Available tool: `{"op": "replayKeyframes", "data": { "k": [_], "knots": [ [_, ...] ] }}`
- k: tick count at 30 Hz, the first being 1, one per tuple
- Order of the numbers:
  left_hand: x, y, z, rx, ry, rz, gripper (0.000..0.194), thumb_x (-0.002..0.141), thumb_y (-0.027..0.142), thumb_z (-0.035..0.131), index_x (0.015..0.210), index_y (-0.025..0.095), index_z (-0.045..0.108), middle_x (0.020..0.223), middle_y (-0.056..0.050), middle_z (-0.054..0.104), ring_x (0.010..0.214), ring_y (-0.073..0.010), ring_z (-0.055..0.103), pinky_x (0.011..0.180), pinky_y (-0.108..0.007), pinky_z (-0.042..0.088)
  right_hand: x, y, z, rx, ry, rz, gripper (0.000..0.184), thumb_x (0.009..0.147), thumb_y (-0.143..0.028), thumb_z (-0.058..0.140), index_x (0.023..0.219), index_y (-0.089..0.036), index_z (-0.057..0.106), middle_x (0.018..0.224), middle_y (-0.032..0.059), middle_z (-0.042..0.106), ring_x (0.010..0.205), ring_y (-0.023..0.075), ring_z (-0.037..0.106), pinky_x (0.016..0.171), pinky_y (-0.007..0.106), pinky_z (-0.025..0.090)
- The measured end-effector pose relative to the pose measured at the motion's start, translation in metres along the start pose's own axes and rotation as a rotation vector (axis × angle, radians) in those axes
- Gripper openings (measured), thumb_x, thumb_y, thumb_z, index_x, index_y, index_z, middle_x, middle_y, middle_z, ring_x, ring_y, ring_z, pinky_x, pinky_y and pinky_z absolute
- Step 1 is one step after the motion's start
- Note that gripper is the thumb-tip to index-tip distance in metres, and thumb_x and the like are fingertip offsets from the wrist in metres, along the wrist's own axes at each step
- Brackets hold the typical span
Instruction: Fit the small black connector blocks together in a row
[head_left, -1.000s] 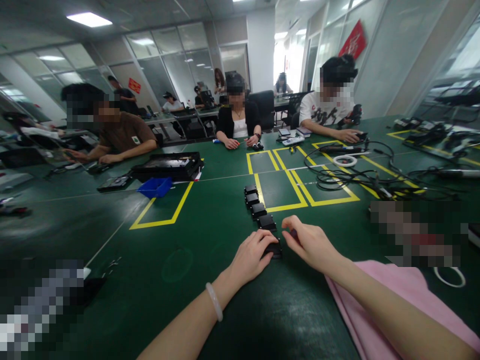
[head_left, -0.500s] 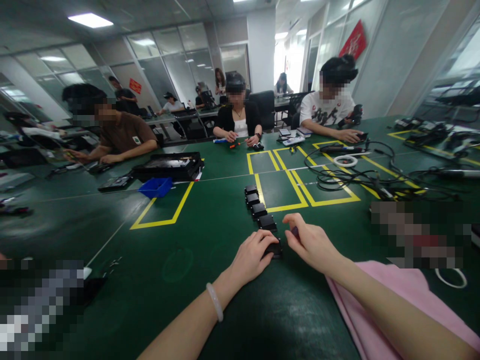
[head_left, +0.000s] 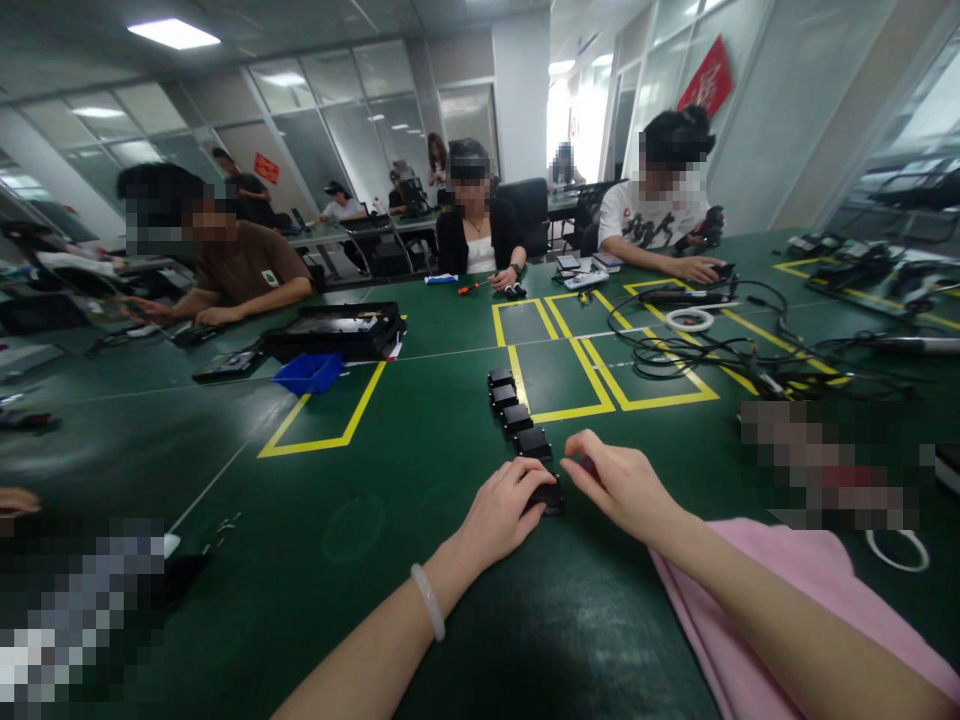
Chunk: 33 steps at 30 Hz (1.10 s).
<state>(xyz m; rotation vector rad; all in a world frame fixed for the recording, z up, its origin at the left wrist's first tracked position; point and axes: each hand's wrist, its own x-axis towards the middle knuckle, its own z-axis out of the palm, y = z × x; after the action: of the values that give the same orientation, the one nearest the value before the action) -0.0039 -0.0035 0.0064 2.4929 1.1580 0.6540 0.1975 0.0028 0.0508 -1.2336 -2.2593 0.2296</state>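
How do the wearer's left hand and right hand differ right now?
The left hand grips a black block on the table; the right hand curls around a small dark thing, mostly hidden.
The left wrist wears a pale bracelet; no bracelet shows on the right wrist.
Both hands are ungloved, with fingers bent.

A ceiling light [head_left: 174, 34] glows above glass partitions [head_left: 301, 150].

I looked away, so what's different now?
Across the table, a co-worker's hand moved away from the orange-handled screwdriver, out of sight. Another hand came further in at the left edge. The left hand stays on the black case, the right hand beside it.
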Motion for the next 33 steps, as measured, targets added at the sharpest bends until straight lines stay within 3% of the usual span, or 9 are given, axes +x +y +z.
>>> {"op": "replayKeyframes", "data": {
  "k": [6,13,19,25,29,33],
  "knots": [
    [-0.0001,-0.0002,0.0002,0.009,0.002,-0.005,0.035,0.081,0.013,0.056,0.113,0.025,0.051,0.118,-0.004,0.051,0.105,-0.0210,0.052,0.091,-0.037,0.046,-0.0005,-0.0015,-0.0004,0.032,-0.002,0.042,0.016,0.089,-0.022,0.040,0.104,-0.019,0.043,0.077,0.0010,0.063,0.063,0.0159,0.062,0.060,0.026,0.042],
    [-0.0002,-0.0005,0.0007,0.002,0.007,-0.004,0.036,0.082,0.013,0.056,0.115,0.025,0.050,0.118,-0.005,0.051,0.105,-0.0214,0.052,0.091,-0.038,0.045,0.0002,0.0005,0.0006,0.016,0.017,-0.006,0.015,0.094,-0.033,0.039,0.092,-0.021,0.048,0.072,0.0000,0.062,0.061,0.0146,0.061,0.057,0.024,0.040],
    [-0.0001,0.0005,-0.0001,0.011,-0.002,-0.012,0.034,0.082,0.013,0.057,0.113,0.025,0.051,0.118,-0.004,0.051,0.104,-0.0213,0.052,0.091,-0.037,0.045,-0.0008,0.0007,0.0010,0.000,0.040,0.027,0.013,0.090,-0.023,0.040,0.100,-0.020,0.046,0.071,-0.0008,0.061,0.059,0.0148,0.061,0.057,0.024,0.040],
    [0.0001,0.0011,-0.0006,0.013,-0.006,-0.018,0.036,0.081,0.012,0.058,0.113,0.025,0.050,0.118,-0.003,0.051,0.105,-0.0207,0.051,0.092,-0.036,0.045,-0.0008,0.0010,0.0008,-0.018,0.014,-0.002,0.013,0.093,-0.030,0.039,0.093,-0.021,0.048,0.072,0.0002,0.063,0.061,0.0149,0.061,0.058,0.024,0.040],
    [0.0001,0.0011,-0.0009,0.013,-0.006,-0.016,0.035,0.082,0.012,0.057,0.113,0.025,0.051,0.119,-0.004,0.050,0.105,-0.0210,0.051,0.092,-0.036,0.045,-0.0006,-0.0004,0.0003,-0.001,0.028,0.013,0.013,0.090,-0.023,0.041,0.102,-0.020,0.046,0.074,-0.0008,0.063,0.059,0.0139,0.061,0.058,0.024,0.040],
    [0.0001,0.0003,-0.0004,0.014,-0.008,-0.013,0.036,0.082,0.013,0.058,0.115,0.025,0.050,0.119,-0.004,0.050,0.105,-0.0212,0.051,0.092,-0.037,0.045,-0.0014,-0.0001,0.0005,-0.005,0.020,-0.003,0.014,0.093,-0.030,0.041,0.100,-0.020,0.047,0.073,-0.0012,0.062,0.061,0.0144,0.061,0.058,0.024,0.039]
  ]
}}
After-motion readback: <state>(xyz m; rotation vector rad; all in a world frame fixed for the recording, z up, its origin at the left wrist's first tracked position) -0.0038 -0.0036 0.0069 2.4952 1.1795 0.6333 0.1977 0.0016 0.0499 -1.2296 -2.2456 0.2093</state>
